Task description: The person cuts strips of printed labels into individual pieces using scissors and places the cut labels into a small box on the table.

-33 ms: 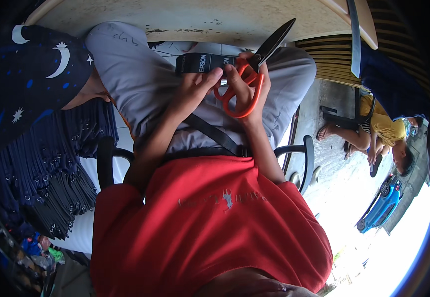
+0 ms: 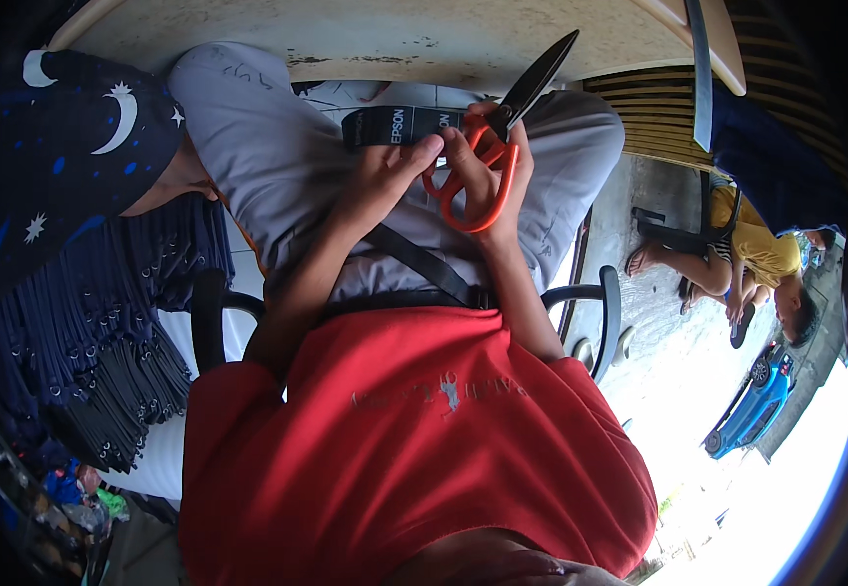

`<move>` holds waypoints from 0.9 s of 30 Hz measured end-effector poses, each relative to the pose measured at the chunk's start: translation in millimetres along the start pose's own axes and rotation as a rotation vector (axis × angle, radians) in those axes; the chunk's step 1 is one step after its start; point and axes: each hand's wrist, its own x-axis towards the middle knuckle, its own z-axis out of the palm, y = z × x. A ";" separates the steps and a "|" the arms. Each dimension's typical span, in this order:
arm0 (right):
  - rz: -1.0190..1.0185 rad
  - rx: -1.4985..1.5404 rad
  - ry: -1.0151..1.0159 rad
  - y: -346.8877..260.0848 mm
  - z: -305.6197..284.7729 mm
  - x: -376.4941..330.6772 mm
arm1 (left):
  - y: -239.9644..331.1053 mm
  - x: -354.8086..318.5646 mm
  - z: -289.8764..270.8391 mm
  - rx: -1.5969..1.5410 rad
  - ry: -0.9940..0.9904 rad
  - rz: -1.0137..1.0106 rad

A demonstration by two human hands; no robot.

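A short black strip with pale printing [image 2: 397, 127] is held above a seated person's lap, just above the centre of the frame. The left hand [image 2: 395, 168] grips it from below, the thumb pressed on its lower edge. The right hand [image 2: 484, 181] has a pair of scissors [image 2: 503, 117] hooked on it by the orange handles; its thumb and a finger also meet at the strip's right end, seemingly pinching it. The dark blades lie together and point to the upper right, away from the strip.

What could go wrong, as a judgement: the right hand shares its grip between strip and scissors, so a loose finger could let the scissors swing toward the left hand or drop into the lap. If either pinch slackens, the strip could twist or slide out. Reopening the blades so low could also nick the grey trousers [image 2: 248, 146] beneath.

Farther out, a worn desk [image 2: 395, 39] curves across the top, the blade tips near its edge. A black band [image 2: 424, 262] crosses the lap, above a red shirt [image 2: 424, 420]. At left, navy and black straps [image 2: 111, 410] with metal rings hang in bundles below a moon-and-star cloth [image 2: 53, 195]. At right are a person in yellow [image 2: 771, 256] and a blue car [image 2: 751, 415].
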 end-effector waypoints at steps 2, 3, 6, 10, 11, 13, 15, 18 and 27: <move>-0.043 -0.100 -0.051 1.4 -2.4 -1.9 | -0.6 -0.1 -1.3 0.041 -0.020 -0.031; -0.040 -0.099 -0.050 -1.3 -1.2 -3.4 | -1.5 1.3 -2.2 0.041 -0.021 -0.034; 0.135 0.007 -0.089 -11.4 1.1 -13.4 | -1.3 3.9 -4.6 0.059 0.038 0.098; 0.139 0.056 -0.100 -1.5 -4.4 -17.1 | -0.6 -1.0 0.7 0.075 0.022 0.080; 0.086 0.060 -0.091 1.7 -6.2 -16.6 | 0.5 -0.3 1.6 0.068 0.002 0.107; 0.084 0.079 -0.085 -6.2 -5.5 -15.5 | 0.7 -0.7 1.6 0.066 -0.018 0.132; 0.117 0.113 -0.105 -7.6 -7.8 -15.6 | -0.5 -2.1 2.2 0.083 -0.042 0.081; 0.133 0.059 -0.040 -10.2 -6.9 -16.4 | -1.8 -2.8 2.8 0.070 -0.034 0.076; 0.422 0.407 -0.222 1.4 -18.5 -17.9 | 5.3 -6.9 5.1 0.100 -0.093 0.108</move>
